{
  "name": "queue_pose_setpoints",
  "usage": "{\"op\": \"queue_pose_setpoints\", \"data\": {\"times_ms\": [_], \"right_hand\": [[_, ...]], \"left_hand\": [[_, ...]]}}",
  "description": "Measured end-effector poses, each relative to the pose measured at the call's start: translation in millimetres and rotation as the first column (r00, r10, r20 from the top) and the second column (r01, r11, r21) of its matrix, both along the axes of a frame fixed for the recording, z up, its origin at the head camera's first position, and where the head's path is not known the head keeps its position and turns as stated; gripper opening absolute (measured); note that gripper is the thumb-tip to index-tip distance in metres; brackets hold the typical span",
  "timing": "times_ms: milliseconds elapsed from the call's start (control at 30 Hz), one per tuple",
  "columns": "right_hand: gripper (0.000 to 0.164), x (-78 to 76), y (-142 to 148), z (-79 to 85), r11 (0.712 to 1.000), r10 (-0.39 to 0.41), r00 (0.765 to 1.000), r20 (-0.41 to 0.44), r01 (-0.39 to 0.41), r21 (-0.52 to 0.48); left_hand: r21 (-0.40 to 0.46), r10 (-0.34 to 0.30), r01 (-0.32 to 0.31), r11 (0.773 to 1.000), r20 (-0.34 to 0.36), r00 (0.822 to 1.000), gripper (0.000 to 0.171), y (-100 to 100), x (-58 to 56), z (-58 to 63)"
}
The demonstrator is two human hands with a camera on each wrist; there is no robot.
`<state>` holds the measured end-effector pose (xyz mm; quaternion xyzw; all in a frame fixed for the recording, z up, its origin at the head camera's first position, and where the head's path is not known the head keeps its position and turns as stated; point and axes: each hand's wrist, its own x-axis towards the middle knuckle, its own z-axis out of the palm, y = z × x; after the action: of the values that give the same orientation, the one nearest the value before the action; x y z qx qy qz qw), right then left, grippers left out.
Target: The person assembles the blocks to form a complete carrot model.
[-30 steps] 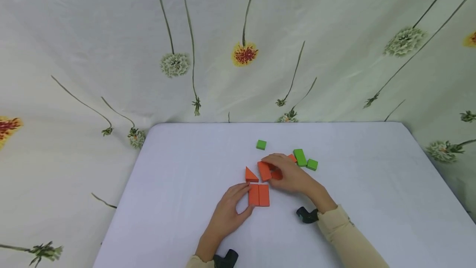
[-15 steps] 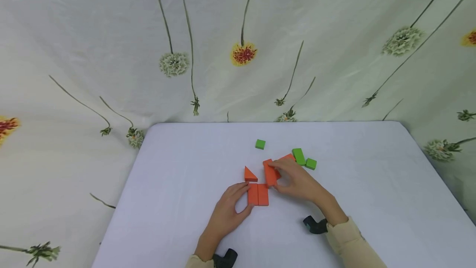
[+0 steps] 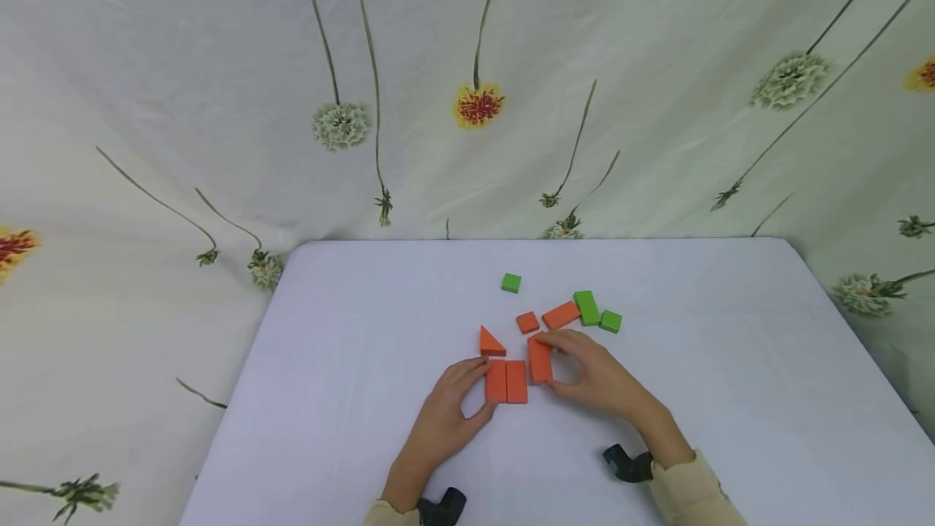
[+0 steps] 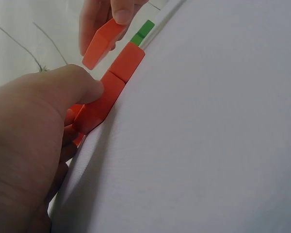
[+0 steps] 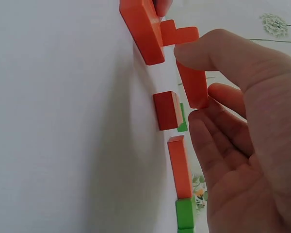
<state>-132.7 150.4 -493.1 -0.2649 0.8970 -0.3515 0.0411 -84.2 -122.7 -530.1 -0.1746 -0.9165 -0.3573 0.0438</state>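
Two orange rectangular blocks lie side by side on the table. My left hand (image 3: 445,412) pinches the left one (image 3: 497,381) between thumb and fingers at its near and far ends; the other one (image 3: 516,382) lies against its right side. A third orange rectangular block (image 3: 540,360) is pinched by its ends in my right hand (image 3: 602,372). In the right wrist view this held block (image 5: 193,82) is raised off the table, the thumb on one end and fingertips at the other. An orange triangular block (image 3: 491,342) sits just beyond the pair.
Farther back are a small orange block (image 3: 527,322) and an orange rectangular block (image 3: 561,315). A longer green block (image 3: 587,308) and a small green block (image 3: 610,321) lie right of these. Another small green block (image 3: 511,283) is nearer the table's (image 3: 365,307) far edge.
My right hand has drawn the held orange block nearer and rightward, to beside the pair. Orange blocks behind it have come into full view. My left hand stays put.
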Motion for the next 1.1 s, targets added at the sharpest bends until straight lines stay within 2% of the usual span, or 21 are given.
{"op": "queue_pose_setpoints", "data": {"times_ms": [233, 467, 733, 900, 1100], "right_hand": [[0.065, 9.9, 3.3, -11.9, 0.999, 0.014, 1.0, 0.021, -0.014, -0.031], [0.064, 16.4, 0.1, -19.0, 1.0, 0.009, 0.998, 0.055, -0.008, -0.015], [0.063, 17.6, -3.8, -24.3, 1.0, 0.007, 0.999, 0.035, -0.006, -0.015], [0.063, 18.1, -5.2, -27.7, 0.999, -0.008, 0.999, 0.035, 0.01, -0.046], [0.065, 17.4, -8.5, -33.9, 0.996, -0.045, 0.999, 0.024, 0.047, -0.08]], "left_hand": [[0.0, 0.0, 0.0, 1.0, 0.0, 1.0, 0.056, 0.1, 0.4, -1.5], [-0.004, 0.001, -0.001, 1.0, 0.007, 1.0, 0.056, 0.1, 0.1, -3.2], [0.005, -0.004, 0.004, 1.0, -0.004, 1.0, 0.056, 1.0, -1.0, -2.5], [-0.009, -0.001, 0.001, 1.0, -0.003, 1.0, 0.055, 0.6, -1.8, -3.0], [0.012, 0.011, -0.011, 1.0, 0.005, 1.0, 0.055, -0.4, -1.9, -1.8]]}}
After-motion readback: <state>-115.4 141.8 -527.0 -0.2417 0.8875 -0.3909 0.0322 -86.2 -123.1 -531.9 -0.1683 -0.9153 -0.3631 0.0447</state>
